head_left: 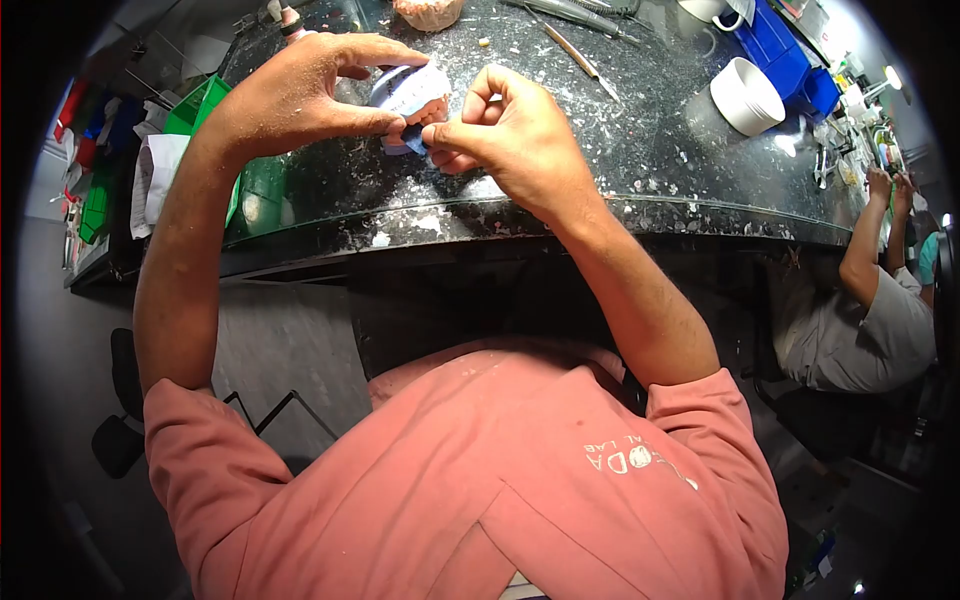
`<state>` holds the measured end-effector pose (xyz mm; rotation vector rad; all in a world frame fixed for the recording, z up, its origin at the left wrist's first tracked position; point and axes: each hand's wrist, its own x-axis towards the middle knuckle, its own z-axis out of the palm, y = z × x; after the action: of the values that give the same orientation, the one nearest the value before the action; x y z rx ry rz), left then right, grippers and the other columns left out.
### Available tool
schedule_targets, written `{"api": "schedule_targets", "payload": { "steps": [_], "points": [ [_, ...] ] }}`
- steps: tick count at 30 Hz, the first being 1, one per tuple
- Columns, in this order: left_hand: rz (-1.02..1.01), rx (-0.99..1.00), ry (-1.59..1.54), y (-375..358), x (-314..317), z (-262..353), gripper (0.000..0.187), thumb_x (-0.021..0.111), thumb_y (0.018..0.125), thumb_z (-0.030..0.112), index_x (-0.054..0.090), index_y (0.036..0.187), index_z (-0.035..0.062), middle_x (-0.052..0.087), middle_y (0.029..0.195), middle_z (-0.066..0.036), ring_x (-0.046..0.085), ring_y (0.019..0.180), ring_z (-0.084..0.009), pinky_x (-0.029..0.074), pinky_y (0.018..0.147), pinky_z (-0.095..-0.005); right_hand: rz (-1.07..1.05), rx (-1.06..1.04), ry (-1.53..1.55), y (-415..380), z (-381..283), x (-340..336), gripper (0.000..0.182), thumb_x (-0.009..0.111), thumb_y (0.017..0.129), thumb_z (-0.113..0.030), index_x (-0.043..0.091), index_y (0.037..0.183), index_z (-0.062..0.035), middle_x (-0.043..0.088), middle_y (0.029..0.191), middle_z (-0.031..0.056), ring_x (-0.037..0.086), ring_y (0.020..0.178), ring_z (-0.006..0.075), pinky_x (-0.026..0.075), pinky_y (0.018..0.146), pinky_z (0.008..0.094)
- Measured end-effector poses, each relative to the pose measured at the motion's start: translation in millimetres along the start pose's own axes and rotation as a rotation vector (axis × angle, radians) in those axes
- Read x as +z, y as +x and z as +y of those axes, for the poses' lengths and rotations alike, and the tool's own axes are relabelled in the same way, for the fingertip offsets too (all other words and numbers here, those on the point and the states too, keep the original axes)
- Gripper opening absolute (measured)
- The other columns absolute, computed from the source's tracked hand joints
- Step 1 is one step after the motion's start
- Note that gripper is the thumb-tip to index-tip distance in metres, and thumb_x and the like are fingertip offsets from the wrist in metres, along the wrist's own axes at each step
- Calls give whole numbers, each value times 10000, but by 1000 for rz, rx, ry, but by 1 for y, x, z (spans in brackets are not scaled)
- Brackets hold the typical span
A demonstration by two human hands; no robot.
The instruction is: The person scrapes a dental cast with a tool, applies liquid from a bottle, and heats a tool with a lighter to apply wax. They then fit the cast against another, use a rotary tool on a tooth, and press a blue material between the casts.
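Note:
A dental model (pixel 415 92), whitish with pink along the teeth, is held up over the dark worktop. My left hand (pixel 300 98) is closed around it, fingers over the top and thumb at the lower edge. Against the lower front of the model is a small dark blue piece (pixel 414 138), too small to name surely. My right hand (pixel 525 140) has thumb and forefinger pinched together at the blue piece's right end. Its other fingers are curled in, and the fingertips partly hide the contact.
The black worktop (pixel 660 190) is spattered with white residue. A wooden-handled carving tool (pixel 572 50) lies beyond my right hand. A white cup (pixel 747 96) and blue bins (pixel 775 45) stand right, a green bin (pixel 200 104) left. Farther right sits another person (pixel 860 330).

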<state>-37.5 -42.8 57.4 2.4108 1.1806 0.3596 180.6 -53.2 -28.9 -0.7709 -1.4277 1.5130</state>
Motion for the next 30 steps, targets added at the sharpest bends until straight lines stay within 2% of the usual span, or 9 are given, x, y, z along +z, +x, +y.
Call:
{"api": "schedule_targets", "payload": {
  "steps": [14,17,19,20,21,23,25,28,30],
  "points": [
    [3,-41,-61,-2,5,2,618,800,731,238,570,1283,83,604,1248,-86,564,1167,-218,418,1046,-416,50,-54,-42,3,5,5,263,690,845,-21,443,762,-51,630,744,83,679,711,145,576,625,233],
    [36,7,3,-5,9,4,625,799,724,195,558,1289,76,583,1278,-84,542,1196,-218,395,1069,-389,48,-49,-86,1,6,4,274,749,810,-114,494,830,-15,620,772,88,665,729,160,559,627,253],
    [54,30,60,-7,10,2,632,798,720,172,552,1293,71,574,1290,-85,528,1214,-219,382,1082,-375,208,-327,-733,-6,-4,7,312,775,738,-204,564,827,7,608,885,162,631,848,257,518,738,369],
    [55,30,8,-8,11,2,642,797,722,161,542,1303,65,566,1300,-89,518,1225,-217,372,1088,-361,180,-310,-781,-7,-3,9,431,809,677,-294,603,896,14,557,990,191,560,960,315,461,867,412],
    [56,30,-44,-9,12,1,653,796,724,151,531,1313,59,558,1309,-93,509,1237,-216,362,1095,-347,180,-310,-780,-6,-1,11,431,809,677,-294,603,896,14,557,990,191,560,960,315,461,867,412],
    [78,19,-36,-13,16,-1,659,792,732,142,519,1326,55,546,1322,-97,497,1247,-208,359,1096,-347,181,-452,-1086,-3,6,14,479,822,660,-311,621,944,18,559,1000,192,549,983,310,436,903,410],
    [108,10,-21,-15,19,-4,666,788,740,133,506,1339,51,534,1335,-100,486,1257,-201,356,1098,-347,165,-426,-1093,1,7,12,519,827,648,-339,629,966,20,568,984,175,546,988,313,417,926,406],
    [196,-58,-401,-22,31,-14,641,761,781,100,481,1350,8,494,1367,-123,467,1263,-203,356,1099,-364,184,-500,-1008,3,9,12,516,826,654,-333,628,981,15,574,957,156,553,968,309,434,899,408],
    [272,-73,-699,-28,43,-14,613,728,808,57,458,1352,-29,489,1363,-136,485,1240,-217,407,1054,-360,184,-516,-828,1,5,13,492,814,684,-300,620,1010,14,612,972,161,597,940,319,474,840,403]
  ]
}}
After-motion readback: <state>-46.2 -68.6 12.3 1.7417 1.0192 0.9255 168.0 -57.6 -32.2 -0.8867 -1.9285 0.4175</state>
